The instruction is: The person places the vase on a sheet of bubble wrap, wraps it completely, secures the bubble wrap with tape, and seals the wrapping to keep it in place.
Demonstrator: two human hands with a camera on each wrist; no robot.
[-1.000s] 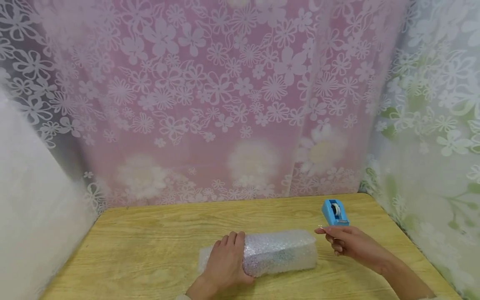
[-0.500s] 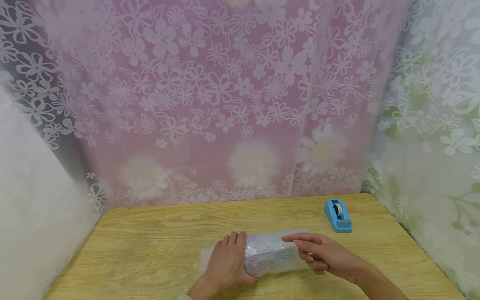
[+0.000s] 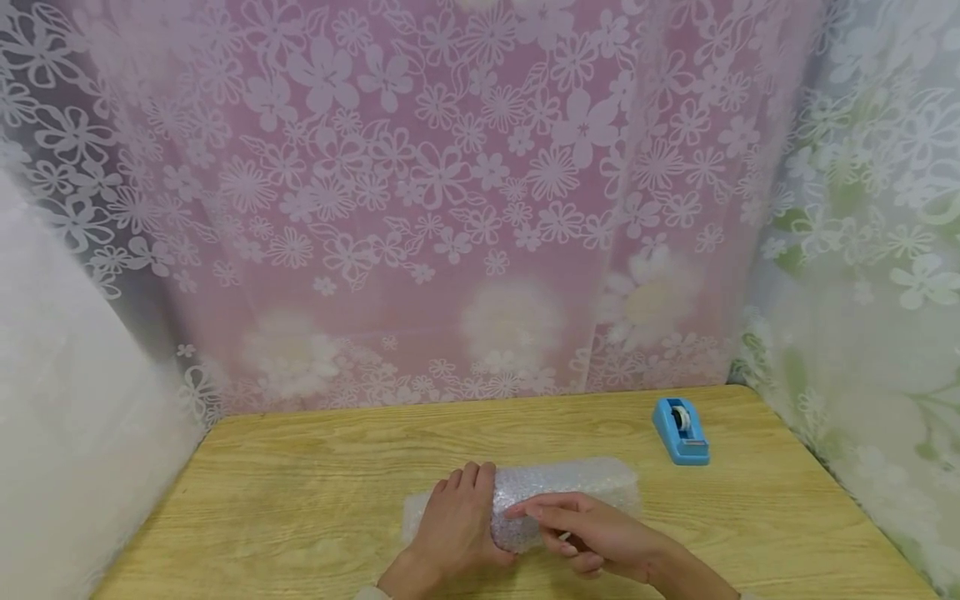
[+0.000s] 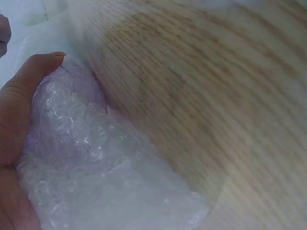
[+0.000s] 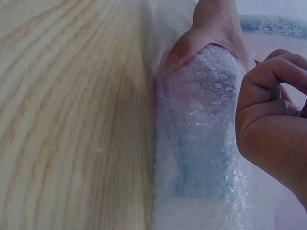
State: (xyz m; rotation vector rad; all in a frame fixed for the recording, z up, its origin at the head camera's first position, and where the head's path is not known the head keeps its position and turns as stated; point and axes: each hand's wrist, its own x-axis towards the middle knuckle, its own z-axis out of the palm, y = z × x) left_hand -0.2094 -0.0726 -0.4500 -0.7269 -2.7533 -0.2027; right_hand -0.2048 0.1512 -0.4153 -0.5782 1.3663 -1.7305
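Observation:
A bubble-wrapped bundle (image 3: 566, 479) lies lengthwise on the table, with pinkish and bluish colour showing through the clear wrap. My left hand (image 3: 457, 517) grips it near its left end, fingers over the top and thumb along the near side; in the left wrist view the thumb (image 4: 29, 76) presses on the bubble wrap (image 4: 91, 143). Just right of it, my right hand (image 3: 592, 529) holds index finger and thumb together over the front face of the bundle. The small piece of clear tape seen earlier at these fingertips is too fine to make out now. In the right wrist view the right hand (image 5: 273, 105) is beside the wrap.
A blue tape dispenser (image 3: 681, 432) with a roll of tape stands at the back right of the wooden table (image 3: 300, 483). A pink floral curtain (image 3: 420, 208) hangs behind the table, and pale sheets hang on both sides.
My right hand has moved left and nearer, from beside the tape dispenser to the bundle's front, close to my left hand. The left hand keeps its grip on the bundle.

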